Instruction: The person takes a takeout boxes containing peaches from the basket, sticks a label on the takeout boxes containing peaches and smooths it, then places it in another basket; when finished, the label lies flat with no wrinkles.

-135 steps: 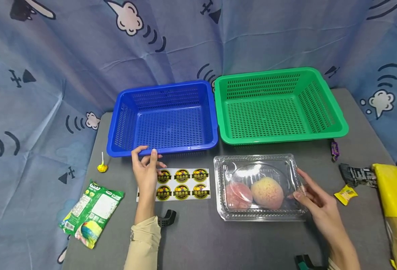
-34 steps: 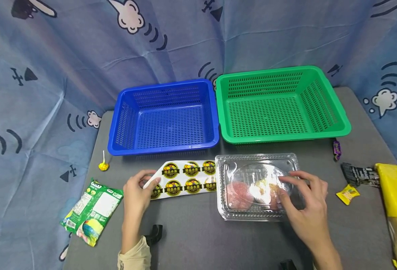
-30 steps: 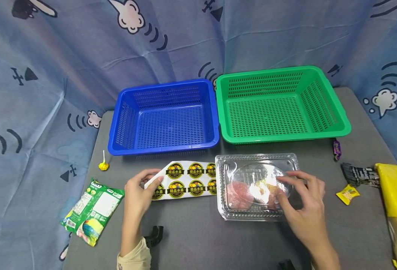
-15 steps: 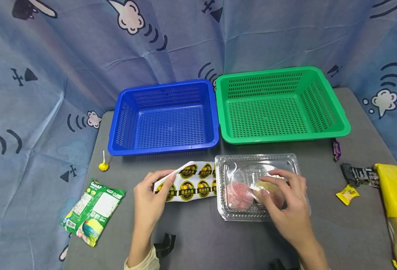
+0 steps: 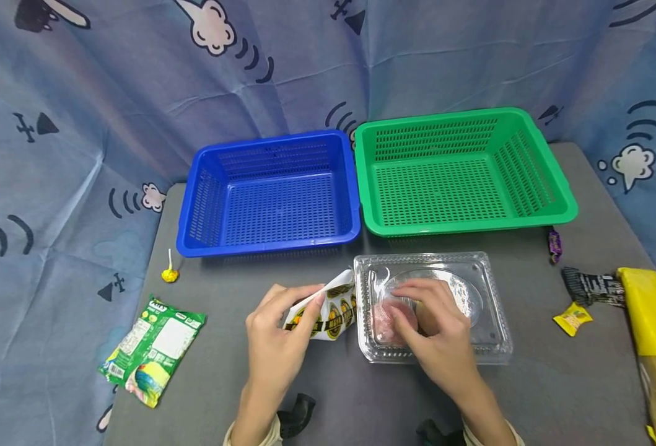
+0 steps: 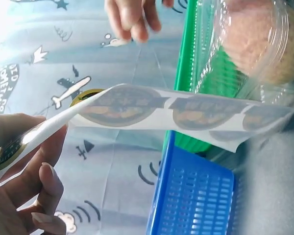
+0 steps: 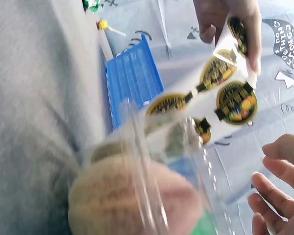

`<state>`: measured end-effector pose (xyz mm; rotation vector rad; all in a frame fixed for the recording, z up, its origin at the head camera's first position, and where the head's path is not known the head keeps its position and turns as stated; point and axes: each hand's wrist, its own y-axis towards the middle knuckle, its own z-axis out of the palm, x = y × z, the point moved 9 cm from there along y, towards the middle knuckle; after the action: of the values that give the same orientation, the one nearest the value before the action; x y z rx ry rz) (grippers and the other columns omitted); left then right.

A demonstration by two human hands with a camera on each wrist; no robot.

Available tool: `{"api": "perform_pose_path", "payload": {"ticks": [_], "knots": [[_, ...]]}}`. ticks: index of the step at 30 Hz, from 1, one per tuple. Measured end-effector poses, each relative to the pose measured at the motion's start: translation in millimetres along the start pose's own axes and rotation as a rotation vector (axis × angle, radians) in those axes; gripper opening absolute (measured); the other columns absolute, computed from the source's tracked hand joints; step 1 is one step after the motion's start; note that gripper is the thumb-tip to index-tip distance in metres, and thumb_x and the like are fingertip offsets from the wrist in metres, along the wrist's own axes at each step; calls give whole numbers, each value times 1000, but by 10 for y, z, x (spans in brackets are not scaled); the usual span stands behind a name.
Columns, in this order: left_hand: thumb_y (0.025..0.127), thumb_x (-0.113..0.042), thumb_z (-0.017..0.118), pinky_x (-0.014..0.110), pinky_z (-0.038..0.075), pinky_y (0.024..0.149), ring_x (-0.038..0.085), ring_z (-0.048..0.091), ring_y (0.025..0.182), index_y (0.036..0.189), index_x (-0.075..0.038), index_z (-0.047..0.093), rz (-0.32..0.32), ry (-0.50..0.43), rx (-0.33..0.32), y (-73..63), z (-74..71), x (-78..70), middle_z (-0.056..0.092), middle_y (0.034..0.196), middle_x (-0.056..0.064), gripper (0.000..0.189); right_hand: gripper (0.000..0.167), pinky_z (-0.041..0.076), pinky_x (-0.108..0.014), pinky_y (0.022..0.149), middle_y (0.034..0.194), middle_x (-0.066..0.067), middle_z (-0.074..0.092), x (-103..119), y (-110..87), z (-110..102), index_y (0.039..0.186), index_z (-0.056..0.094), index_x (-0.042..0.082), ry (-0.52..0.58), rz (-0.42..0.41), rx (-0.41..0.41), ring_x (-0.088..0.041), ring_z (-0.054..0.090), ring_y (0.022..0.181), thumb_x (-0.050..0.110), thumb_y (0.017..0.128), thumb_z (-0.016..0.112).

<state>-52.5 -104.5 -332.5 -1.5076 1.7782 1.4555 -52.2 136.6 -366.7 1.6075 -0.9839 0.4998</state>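
My left hand (image 5: 277, 347) pinches the left edge of a white sheet of round fruit stickers (image 5: 333, 316) between thumb and fingers. The sheet bows upward, its far end at the left rim of a clear plastic clamshell box (image 5: 492, 347). Through the closed lid show a pink peach (image 5: 384, 323) and a paler one partly hidden by my right hand (image 5: 445, 341). That hand is over the lid, thumb and fingertips apart with nothing between them. In the right wrist view, black and gold stickers (image 7: 236, 103) face the camera, near a blurred peach (image 7: 132, 196).
Behind stand a blue basket (image 5: 272, 246) and a green basket (image 5: 467, 228), side by side. A lollipop (image 5: 170, 274) and a green snack bag (image 5: 155, 350) lie left. Small wrapped candies (image 5: 573, 319) and a yellow package (image 5: 648, 322) lie right.
My left hand left the blue basket's front rim, took the sticker sheet and carried its left end rightward, bending it up. My right hand moved from the box's right side leftward over the lid.
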Motion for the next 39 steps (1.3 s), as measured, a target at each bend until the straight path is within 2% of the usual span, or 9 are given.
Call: {"api": "perform_pose_path", "payload": {"ticks": [4, 7, 13, 16, 23, 27, 33, 39], "knots": [[91, -6, 82, 19, 50, 73, 12, 63, 76, 102, -11, 84, 62, -1, -3, -16, 28, -65, 77, 83, 1, 12, 40, 47, -20, 107, 108, -16, 76, 34, 75, 121, 108, 78, -1, 38, 3, 3, -9, 66, 112, -16, 71, 83], [91, -5, 82, 18, 50, 73, 13, 63, 76, 102, -10, 84, 94, -3, -6, -24, 41, -93, 78, 84, 2, 12, 41, 49, -17, 98, 105, -15, 78, 59, 122, 209, 110, 78, 0, 60, 0, 1, -9, 66, 106, -15, 72, 84], [92, -6, 82, 18, 50, 74, 13, 64, 77, 103, -10, 84, 109, -10, 0, -32, 61, -108, 80, 86, 1, 12, 36, 49, -22, 73, 96, -15, 77, 87, 191, 312, 108, 80, 2, 97, -11, -19, -15, 62, 85, -12, 75, 84], [92, -7, 82, 18, 49, 73, 13, 63, 76, 103, -10, 84, 107, -10, -1, -31, 63, -107, 80, 86, 1, 12, 35, 47, -24, 67, 92, -14, 76, 87, 202, 329, 105, 80, 2, 105, -1, -27, -17, 58, 78, -14, 75, 84], [92, -7, 82, 18, 49, 71, 13, 63, 76, 104, -10, 84, 96, -12, -1, -33, 58, -95, 79, 85, 2, 12, 31, 44, -23, 58, 87, -10, 73, 75, 199, 348, 100, 79, 1, 124, 31, -30, -15, 52, 72, -17, 75, 83], [92, -7, 82, 18, 48, 70, 13, 63, 75, 104, -10, 84, 86, -11, -2, -37, 52, -90, 78, 84, 2, 13, 30, 43, -20, 55, 85, -9, 72, 73, 197, 352, 98, 80, 2, 132, 33, -35, -14, 52, 71, -18, 75, 82], [92, -7, 82, 18, 48, 71, 12, 63, 75, 104, -11, 84, 80, -7, -8, -44, 43, -77, 78, 85, 2, 13, 27, 45, -23, 58, 83, -9, 73, 82, 195, 348, 94, 80, 2, 119, 26, -41, -9, 55, 74, -18, 76, 81], [91, -6, 82, 18, 50, 73, 14, 65, 76, 104, -11, 84, 57, 3, -23, -49, 15, -22, 77, 85, 3, 14, 28, 46, -15, 60, 84, -11, 73, 93, 178, 326, 95, 79, 1, 138, 26, -37, -8, 55, 77, -20, 76, 79]]}}
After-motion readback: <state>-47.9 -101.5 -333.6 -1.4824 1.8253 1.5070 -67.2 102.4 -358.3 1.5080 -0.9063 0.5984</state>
